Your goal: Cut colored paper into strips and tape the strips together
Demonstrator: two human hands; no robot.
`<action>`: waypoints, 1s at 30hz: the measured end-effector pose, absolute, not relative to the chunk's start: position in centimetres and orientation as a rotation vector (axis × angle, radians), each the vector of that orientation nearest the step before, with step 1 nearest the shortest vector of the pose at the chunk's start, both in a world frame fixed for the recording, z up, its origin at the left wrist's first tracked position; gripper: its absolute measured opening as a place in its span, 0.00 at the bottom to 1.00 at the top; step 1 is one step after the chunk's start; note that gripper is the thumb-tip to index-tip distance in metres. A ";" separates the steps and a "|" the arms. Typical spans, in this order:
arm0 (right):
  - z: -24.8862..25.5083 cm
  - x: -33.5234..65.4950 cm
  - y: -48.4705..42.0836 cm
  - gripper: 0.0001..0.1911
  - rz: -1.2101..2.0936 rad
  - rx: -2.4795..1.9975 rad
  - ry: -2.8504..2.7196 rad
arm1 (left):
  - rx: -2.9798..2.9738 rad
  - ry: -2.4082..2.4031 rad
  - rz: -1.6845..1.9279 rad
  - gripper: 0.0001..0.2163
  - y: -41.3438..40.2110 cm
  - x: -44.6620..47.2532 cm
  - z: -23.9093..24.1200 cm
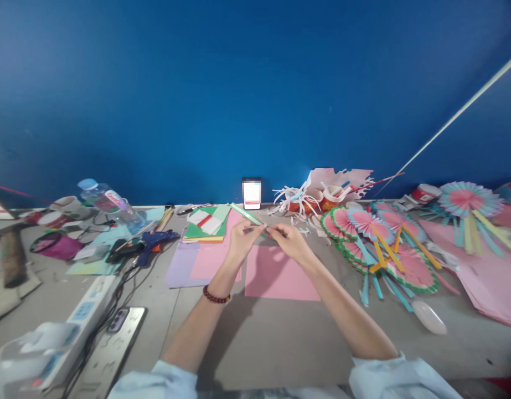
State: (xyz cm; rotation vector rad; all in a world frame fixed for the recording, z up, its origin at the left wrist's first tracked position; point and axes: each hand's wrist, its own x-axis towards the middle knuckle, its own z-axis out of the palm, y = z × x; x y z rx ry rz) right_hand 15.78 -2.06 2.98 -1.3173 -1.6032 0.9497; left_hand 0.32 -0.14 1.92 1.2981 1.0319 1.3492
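Note:
My left hand (pixel 242 239) is closed in a pinch on a narrow green-and-white paper strip (pixel 243 212), which slants up to the left from the fingertips. Close beside it, my right hand (pixel 289 239) is also pinched, its fingertips by the strip's lower end. Whatever lies between the right fingers is too small to make out. Below both hands a pink paper sheet (pixel 280 277) lies flat on the grey table. To the left, a stack of green, white and yellow paper (pixel 205 224) rests over purple paper (pixel 181 266) and more pink paper.
A lit phone (pixel 252 194) leans against the blue wall. Pleated paper fans (pixel 408 266) and a white mouse (pixel 429 317) lie right. Leftward are a blue glue gun (pixel 155 244), a tilted bottle (pixel 112 204), a power strip (pixel 83 321) with cables and another phone (pixel 114 349).

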 end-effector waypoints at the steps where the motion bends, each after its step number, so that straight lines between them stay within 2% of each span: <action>1: 3.0 15.8 -2.1 0.12 0.972 -1.321 -1.580 | 1.300 1.029 1.350 0.11 -0.2 0.4 1.9; 8: 3.5 15.7 -2.2 0.10 1.093 -1.253 -1.454 | 1.259 1.056 1.348 0.10 -0.8 0.9 2.5; 21: 4.4 15.6 -2.6 0.06 0.966 -1.204 -1.430 | 1.117 1.055 1.349 0.11 -2.3 1.5 4.1; 30: 4.3 15.5 -2.3 0.06 1.128 -1.156 -1.264 | 1.017 0.964 1.312 0.11 -2.4 1.9 4.2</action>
